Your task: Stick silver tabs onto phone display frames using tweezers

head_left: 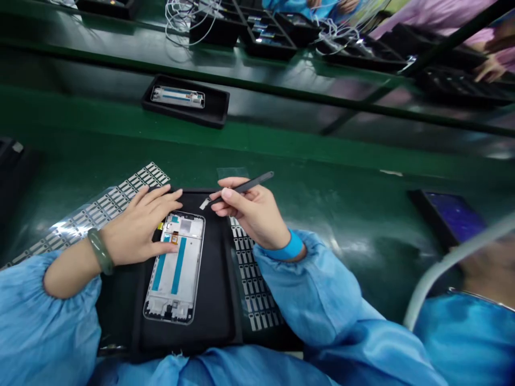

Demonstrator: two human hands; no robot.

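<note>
A phone frame [185, 273], silvery with two blue strips and a small orange flex cable [174, 237], lies in a black tray [219, 289] in front of me. My left hand [140, 225] rests over its upper left side, fingers spread, the thumb touching the frame near the cable. Above the frame's top right corner, my right hand [251, 212] pinches dark tweezers [253, 183]. At the tweezers' tip hangs a small pale sticker [205, 203], apart from the frame. Sheets of similar stickers lie on both sides, a left sheet [108, 209] and a right sheet [254, 284].
Farther back, a second black tray [215, 110] holds another phone frame [177, 96]. Black bins with white cables [193, 21] stand on the far bench, where other people's hands show. At right are a dark tray with a purple-blue screen [454, 214] and a co-worker's blue sleeve [462, 338].
</note>
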